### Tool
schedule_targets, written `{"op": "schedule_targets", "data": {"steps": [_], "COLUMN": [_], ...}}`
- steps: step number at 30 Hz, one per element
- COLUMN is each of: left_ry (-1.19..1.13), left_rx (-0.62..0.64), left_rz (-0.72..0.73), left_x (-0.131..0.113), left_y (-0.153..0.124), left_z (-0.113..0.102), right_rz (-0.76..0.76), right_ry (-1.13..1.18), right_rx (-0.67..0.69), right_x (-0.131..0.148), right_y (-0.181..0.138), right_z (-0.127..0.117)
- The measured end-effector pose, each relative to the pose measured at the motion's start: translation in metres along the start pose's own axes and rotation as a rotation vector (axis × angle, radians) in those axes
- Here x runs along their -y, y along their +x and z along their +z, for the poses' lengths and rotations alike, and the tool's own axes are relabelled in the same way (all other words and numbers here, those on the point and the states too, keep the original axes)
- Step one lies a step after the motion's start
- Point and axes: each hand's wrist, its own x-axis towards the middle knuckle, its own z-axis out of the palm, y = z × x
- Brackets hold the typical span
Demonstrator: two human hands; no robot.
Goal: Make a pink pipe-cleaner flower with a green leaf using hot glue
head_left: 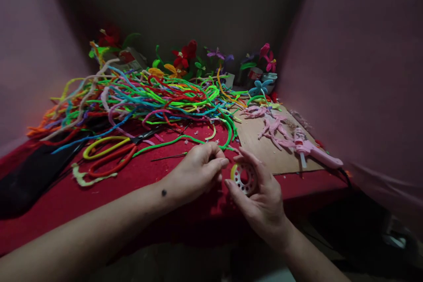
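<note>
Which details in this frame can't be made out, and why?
- Head view: what, if anything, the left hand pinches; its own curled grip hides it.
- Head view: the outer side of the tape roll, covered by the right hand.
- Head view: the full black item, cut off by the left edge.
- Head view: print on the red-and-white tin, too small and dim.

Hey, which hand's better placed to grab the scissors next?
Probably your left hand: it is nearer the scissors, while your right hand holds the roll. Whether the left pinches anything is unclear.
</note>
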Motion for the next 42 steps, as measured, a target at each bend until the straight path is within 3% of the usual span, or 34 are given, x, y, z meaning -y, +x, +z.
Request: {"op": "schedule_targets", "data": {"steps": [4, 7, 12, 15, 17, 19, 22, 26, 30, 34, 38, 40, 42], "left_ry": [-0.404, -0.514, -0.422, -0.246, -0.133, 0.028, 0.368, 0.758, 0.946, 0.952, 0.685, 0.448, 0.276], "left_rx": [0.245, 0.399, 0.56, 0.506, 0.399, 0.169, -0.121, -0.187, -0.165, -0.154, -0.133, -0.082, -0.016], "left_rz": [-0.266, -0.38, -0.359, -0.317, -0.26, -0.104, 0.102, 0.09, 0.113, 0.145, 0.157, 0.13, 0.078], "left_x": [0.0, 0.001, 0.002, -0.003, -0.008, -0.012, -0.013, 0.001, 0.018, 0.023, 0.005, -0.006, -0.015], "left_y": [0.003, 0.005, 0.002, -0.002, -0.002, 0.001, 0.011, 0.023, 0.032, 0.035, 0.027, 0.02, 0.013], "left_z": [-0.005, -0.01, -0.005, -0.001, -0.006, -0.02, -0.047, -0.067, -0.065, -0.061, -0.062, -0.06, -0.055], "right_rz": [-0.314, -0.517, -0.558, -0.479, -0.373, -0.294, -0.178, -0.073, -0.081, -0.139, -0.186, -0.11, 0.119], "right_ry": [-0.149, -0.217, -0.189, -0.172, -0.206, -0.263, -0.374, -0.537, -0.559, -0.538, -0.415, -0.268, -0.009], "right_rx": [0.005, 0.03, 0.059, 0.012, -0.069, -0.135, -0.084, 0.046, 0.16, 0.099, -0.157, -0.182, -0.069], "right_x": [0.006, 0.011, 0.016, 0.018, 0.014, 0.003, -0.022, -0.051, -0.063, -0.061, -0.038, -0.02, -0.002], "right_y": [0.002, 0.003, -0.001, 0.0, 0.005, 0.012, 0.023, 0.029, 0.029, 0.029, 0.025, 0.023, 0.023], "right_z": [-0.005, -0.009, -0.013, -0.018, -0.025, -0.035, -0.05, -0.062, -0.062, -0.061, -0.059, -0.052, -0.04]}}
